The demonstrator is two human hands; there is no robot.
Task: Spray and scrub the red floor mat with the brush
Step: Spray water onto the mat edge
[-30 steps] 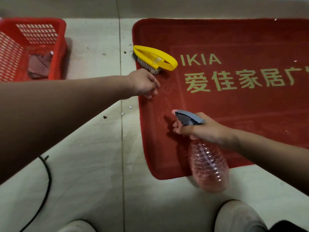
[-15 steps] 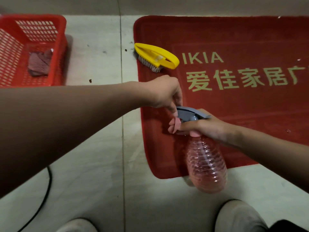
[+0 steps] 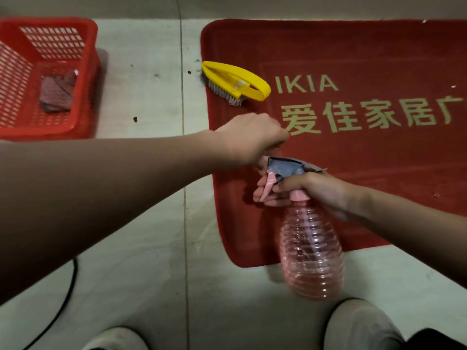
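Right hand point(image 3: 312, 192) grips spray bottle point(image 3: 312, 251) at the neck, fingers curled on the pink trigger. Left hand point(image 3: 250, 138) curled, pinching the bottle's grey nozzle tip. Bottle held over red mat's point(image 3: 366, 49) near left corner. Yellow brush point(image 3: 235, 80) lies on mat's left edge. Red basket point(image 3: 84, 49) on floor point(image 3: 151, 248), well left, cloth point(image 3: 56, 93) inside.

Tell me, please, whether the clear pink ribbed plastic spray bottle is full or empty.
Apparently empty or nearly so: the spray bottle shows no liquid level through its clear wall.
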